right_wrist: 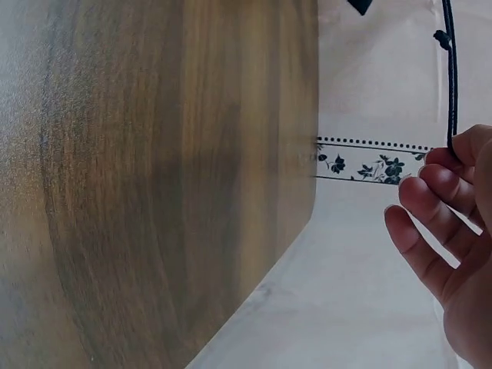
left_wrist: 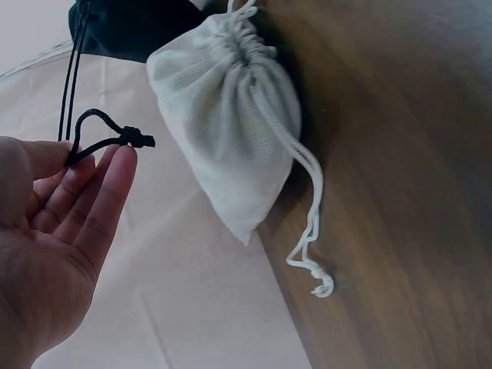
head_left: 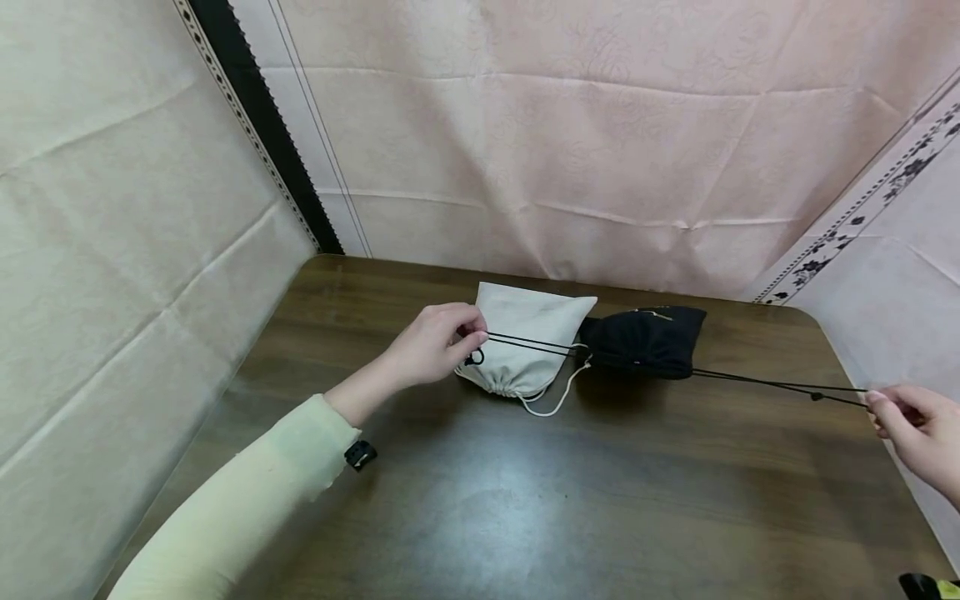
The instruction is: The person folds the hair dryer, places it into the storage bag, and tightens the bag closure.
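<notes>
A black drawstring pouch has its black cords stretched out taut to both sides. My left hand pinches the cord's left end between thumb and forefinger; a knotted loop sticks out past the fingers in the left wrist view. The right hand pinches the other end, with a small knot on the cord a short way from the fingertips. Beside the black pouch lies a white drawstring pouch, gathered at its mouth, its white cord loose. The left hand overlaps it in the head view.
The brown wooden table has its back edge near a pinkish cloth. White cloth hangs at the left side. A black and yellow object shows at the bottom right corner.
</notes>
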Tool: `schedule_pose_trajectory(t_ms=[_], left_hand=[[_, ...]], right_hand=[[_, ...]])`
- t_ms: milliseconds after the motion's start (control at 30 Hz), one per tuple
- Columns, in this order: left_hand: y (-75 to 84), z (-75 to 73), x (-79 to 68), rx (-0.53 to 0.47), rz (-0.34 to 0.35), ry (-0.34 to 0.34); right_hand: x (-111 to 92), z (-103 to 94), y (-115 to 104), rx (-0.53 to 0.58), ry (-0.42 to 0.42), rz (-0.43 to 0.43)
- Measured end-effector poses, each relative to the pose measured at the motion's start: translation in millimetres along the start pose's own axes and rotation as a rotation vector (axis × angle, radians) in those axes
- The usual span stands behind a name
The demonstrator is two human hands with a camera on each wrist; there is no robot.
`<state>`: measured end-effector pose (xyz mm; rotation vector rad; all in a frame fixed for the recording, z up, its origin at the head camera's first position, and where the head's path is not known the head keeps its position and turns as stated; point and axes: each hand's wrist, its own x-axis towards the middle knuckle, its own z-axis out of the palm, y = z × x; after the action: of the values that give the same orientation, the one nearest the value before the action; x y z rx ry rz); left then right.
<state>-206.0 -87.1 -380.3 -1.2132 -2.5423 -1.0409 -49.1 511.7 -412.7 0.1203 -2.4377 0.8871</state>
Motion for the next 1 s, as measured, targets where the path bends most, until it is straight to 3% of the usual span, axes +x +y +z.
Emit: schedule_pose_trajectory(t_ms=[167, 400, 600, 733, 867, 1000], left_hand=[[6.5, 8.4, 0.8, -0.037, -0.028, -0.017], [32.4, 33.8, 22.5, -0.079, 0.029, -0.106], [46.2, 50.5, 28.4, -0.126, 0.04, -0.141], [52.0, 65.5, 34.5, -0.133, -0.017, -0.134], [56.3, 80.5, 40.9, -0.091, -0.101, -0.115], [60.3, 90.8, 48.9, -0.083, -0.165, -0.091]], right_hand=[[0.2, 0.8, -2.5, -0.194, -0.062, 0.052], [7.8, 4.0, -10.7, -0.219, -0.061, 0.092], [23.1, 9.0, -21.6, -0.339, -0.119, 0.101], [33.4, 15.8, -28.4, -0.374, -0.134, 0.076], [47.5, 24.3, -30.5, -0.308, -0.131, 0.053], [62.4, 31.2, -32.6, -0.263, -0.141, 0.085]])
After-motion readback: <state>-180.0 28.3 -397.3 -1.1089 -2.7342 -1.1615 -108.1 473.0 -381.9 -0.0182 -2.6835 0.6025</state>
